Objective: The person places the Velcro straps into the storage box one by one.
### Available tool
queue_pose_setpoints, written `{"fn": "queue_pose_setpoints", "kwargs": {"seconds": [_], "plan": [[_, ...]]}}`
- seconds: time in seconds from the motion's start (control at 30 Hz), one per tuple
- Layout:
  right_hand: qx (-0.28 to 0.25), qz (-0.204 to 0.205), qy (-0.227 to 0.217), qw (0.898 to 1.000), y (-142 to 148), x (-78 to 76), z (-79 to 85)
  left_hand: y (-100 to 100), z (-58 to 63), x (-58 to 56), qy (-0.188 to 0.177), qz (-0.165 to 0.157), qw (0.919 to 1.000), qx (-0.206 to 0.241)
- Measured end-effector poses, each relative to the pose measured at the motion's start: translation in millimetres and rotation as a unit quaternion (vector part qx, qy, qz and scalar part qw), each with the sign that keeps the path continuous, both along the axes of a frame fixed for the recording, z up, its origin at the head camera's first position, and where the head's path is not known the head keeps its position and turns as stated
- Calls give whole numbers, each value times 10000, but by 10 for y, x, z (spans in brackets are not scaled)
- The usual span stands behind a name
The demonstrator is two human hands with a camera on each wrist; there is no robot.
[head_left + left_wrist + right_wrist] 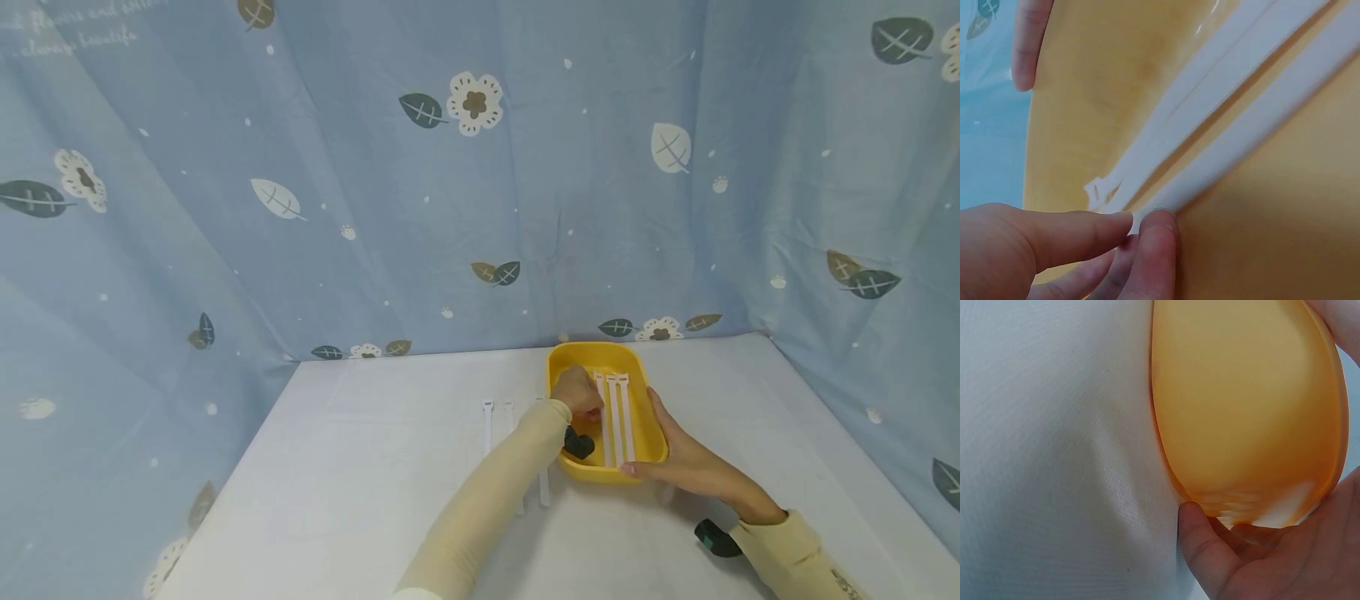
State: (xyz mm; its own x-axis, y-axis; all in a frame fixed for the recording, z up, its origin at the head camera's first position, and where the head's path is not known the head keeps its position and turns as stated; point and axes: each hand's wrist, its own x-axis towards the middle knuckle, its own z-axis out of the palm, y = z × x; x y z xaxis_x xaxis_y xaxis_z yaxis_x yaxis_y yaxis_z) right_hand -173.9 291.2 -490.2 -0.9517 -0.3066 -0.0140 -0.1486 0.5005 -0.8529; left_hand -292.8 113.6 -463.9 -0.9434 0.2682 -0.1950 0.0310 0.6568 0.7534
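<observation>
Inside a yellow plastic bin (597,473), three white cable ties (617,417) lie lengthwise, side by side, their heads at the far end. My left hand (579,392) reaches into the bin at its left side. Thumb and fingers pinch the leftmost cable tie (1260,119) close to its head, which the fingers hide in the left wrist view. My right hand (690,462) grips the bin by its right side, thumb on the near rim and fingers spread along the right wall. In the right wrist view, the bin's wall (1241,412) fills the space beside that hand.
Three more white cable ties (487,425) lie on the white tabletop (360,467) left of the bin, partly covered by the left sleeve (487,508). A blue patterned curtain (420,208) hangs behind the table and along both sides. Dark wrist devices (716,537) show at both wrists.
</observation>
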Motion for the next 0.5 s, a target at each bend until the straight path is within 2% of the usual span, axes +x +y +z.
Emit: {"fn": "queue_pose_setpoints", "kwargs": {"seconds": [0.17, 0.27, 0.5], "plan": [[29, 2, -14, 10000, -8, 2, 8, -30, 50, 52, 125, -30, 9999, -12], [23, 24, -42, 10000, -8, 6, 15, -50, 108, 85, 134, -65, 9998, 132], [132, -8, -56, 9999, -3, 6, 24, -124, 271, 136, -177, -92, 9943, 1046]]}}
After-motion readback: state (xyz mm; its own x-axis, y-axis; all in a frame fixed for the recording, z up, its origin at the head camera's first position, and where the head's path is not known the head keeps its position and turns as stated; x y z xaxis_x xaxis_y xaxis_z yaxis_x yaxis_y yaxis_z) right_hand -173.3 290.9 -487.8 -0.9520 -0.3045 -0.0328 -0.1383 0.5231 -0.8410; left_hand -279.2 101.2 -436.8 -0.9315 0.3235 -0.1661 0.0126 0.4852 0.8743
